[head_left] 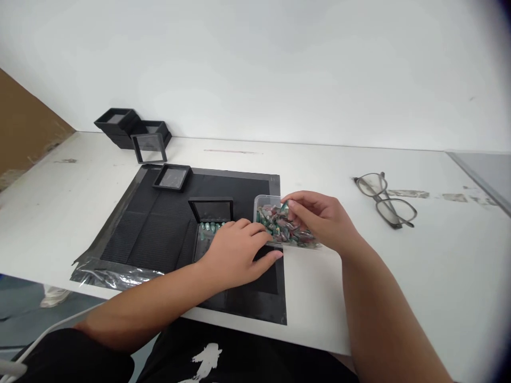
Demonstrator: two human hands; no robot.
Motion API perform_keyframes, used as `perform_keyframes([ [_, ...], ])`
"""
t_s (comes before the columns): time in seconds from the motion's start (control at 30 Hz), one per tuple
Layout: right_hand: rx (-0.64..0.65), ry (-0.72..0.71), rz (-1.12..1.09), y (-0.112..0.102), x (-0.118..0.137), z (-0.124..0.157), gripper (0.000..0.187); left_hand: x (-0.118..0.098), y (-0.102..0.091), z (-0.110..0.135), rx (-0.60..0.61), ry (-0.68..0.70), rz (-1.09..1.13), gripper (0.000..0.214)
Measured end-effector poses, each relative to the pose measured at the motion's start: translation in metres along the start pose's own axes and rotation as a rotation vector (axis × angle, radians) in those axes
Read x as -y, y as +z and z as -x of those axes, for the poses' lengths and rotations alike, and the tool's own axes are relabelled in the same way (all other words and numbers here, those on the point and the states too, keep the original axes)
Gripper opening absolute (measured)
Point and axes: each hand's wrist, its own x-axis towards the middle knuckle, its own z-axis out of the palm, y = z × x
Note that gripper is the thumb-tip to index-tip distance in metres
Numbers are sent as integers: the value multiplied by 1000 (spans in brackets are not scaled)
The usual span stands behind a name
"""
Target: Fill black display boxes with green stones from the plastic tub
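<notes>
A plain white wall (279, 69) backed the tabletop (319, 303), which was smooth, white and scuffed; a brown panel (27, 122) closed its left end. Black stacked boxes (120, 127) stood near the far left corner. A ribbed black mat (151, 229), its border shiny, reached the near edge. Eyeglasses (376, 197) lay toward the right edge. A clear plastic container (266, 200) of glossy, curved pieces (281, 226) straddled the mat's right edge; there the right hand (289, 206) pinched a green piece (286, 204). The left hand (239, 250), thumb apart from fingers, covered part of an open black case (212, 210) holding rounded green pieces (207, 226).
</notes>
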Motion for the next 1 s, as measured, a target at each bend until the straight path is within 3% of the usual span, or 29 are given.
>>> perform_keyframes([
  [0.37, 45, -146, -407, 5, 11, 7, 22, 8, -7, -3, -542, 25, 125, 21],
  [0.5, 163, -187, -599, 17, 18, 13, 14, 5, -9, 0, -614, 7, 267, 26],
  [0.6, 234, -208, -635, 25, 24, 17, 12, 0, -11, 2, -691, 99, 322, 28],
  [0.87, 239, -182, -605, 39, 26, 23, 17, 1, -14, -3, -804, 317, 281, 29],
  [1.0, 249, -155, -617, 43, 25, 24, 19, 5, -11, -3, -767, 306, 244, 31],
])
